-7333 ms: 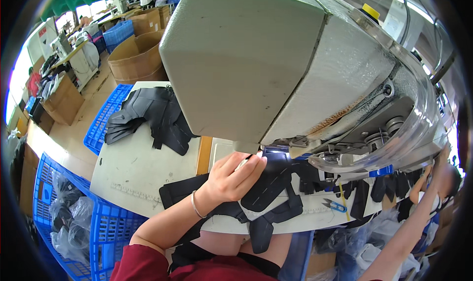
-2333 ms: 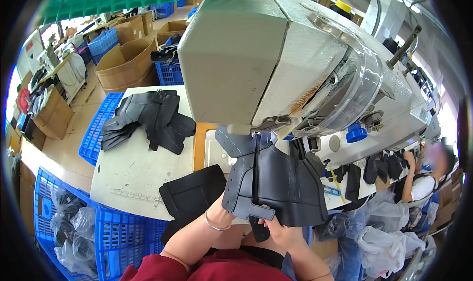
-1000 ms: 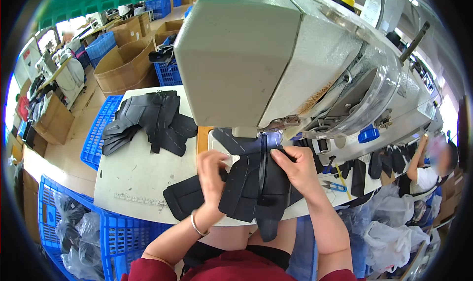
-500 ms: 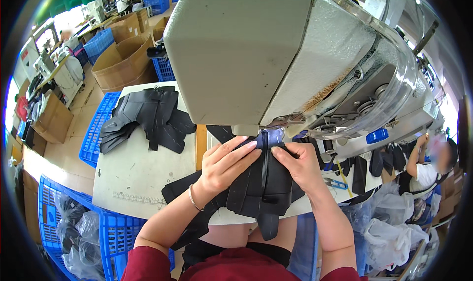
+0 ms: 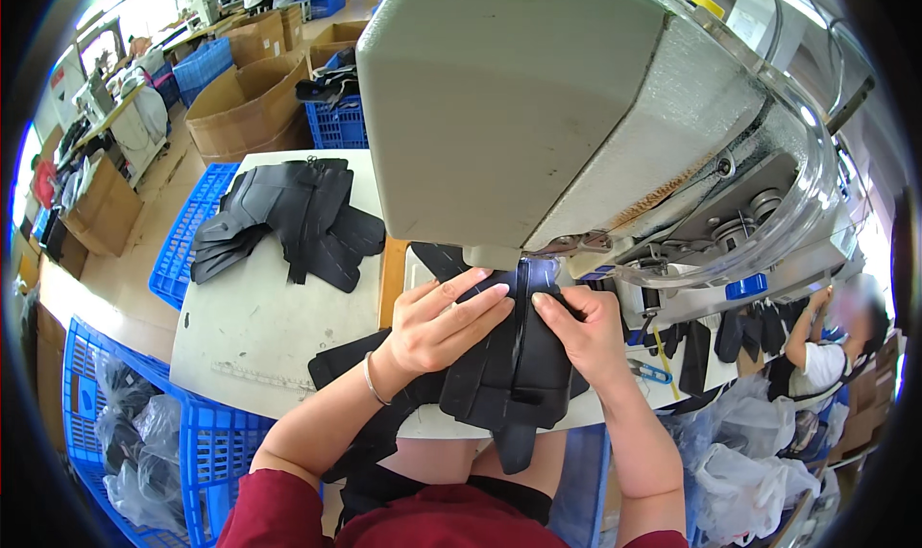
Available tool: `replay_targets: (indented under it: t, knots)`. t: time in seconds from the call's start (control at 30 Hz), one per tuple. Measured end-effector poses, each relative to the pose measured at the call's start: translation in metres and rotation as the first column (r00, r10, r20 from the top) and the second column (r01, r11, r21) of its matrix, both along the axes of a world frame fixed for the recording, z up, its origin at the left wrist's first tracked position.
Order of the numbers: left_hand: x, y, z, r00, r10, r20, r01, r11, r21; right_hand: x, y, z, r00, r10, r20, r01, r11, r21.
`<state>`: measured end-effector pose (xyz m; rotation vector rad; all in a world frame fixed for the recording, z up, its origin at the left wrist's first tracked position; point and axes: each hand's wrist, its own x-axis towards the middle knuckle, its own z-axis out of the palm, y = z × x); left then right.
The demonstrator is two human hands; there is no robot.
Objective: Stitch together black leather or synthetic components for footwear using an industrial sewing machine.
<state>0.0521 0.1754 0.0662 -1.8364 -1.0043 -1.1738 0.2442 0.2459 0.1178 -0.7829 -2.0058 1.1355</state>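
A black sheet-material piece (image 5: 519,370) with a long seam strip down its middle lies under the head of a large grey sewing machine (image 5: 509,106). A small light shines at the stitching spot, where the machine head partly hides the piece's far end. My left hand (image 5: 437,327) rests on the left part of the piece, fingers stretched out toward the lit spot. Along the right edge, my right hand (image 5: 586,327) grips the piece, thumb on top and fingers curled. More black material (image 5: 384,414) spreads under my left forearm and over the table's near edge.
A stack of black cut pieces (image 5: 298,217) lies on the white table (image 5: 250,327) at left. Blue crates (image 5: 216,452) stand beside it. Blue-handled thread snips (image 5: 650,371) lie at right, near hanging black pieces. Another person (image 5: 816,356) sits at far right.
My view has shifted slightly, so the machine head appears further right. Both hands keep nearly the same pose on the black piece, the right thumb still on its right side.
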Motion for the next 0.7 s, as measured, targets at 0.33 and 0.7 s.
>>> replay_targets:
  t: [0.33,0.7]
  knots:
    - [0.0009,0.0011,0.0027,1.0,-0.011,0.027,0.011,1.0,0.015,-0.0045,-0.0052,-0.0058,0.993,-0.041,-0.111,0.03,0.995,-0.095]
    - [0.0057,-0.0014,0.0079,0.999,0.012,0.037,-0.011,0.999,-0.031,-0.0007,0.0046,-0.0007,1.0,-0.016,-0.005,0.017,0.995,0.1]
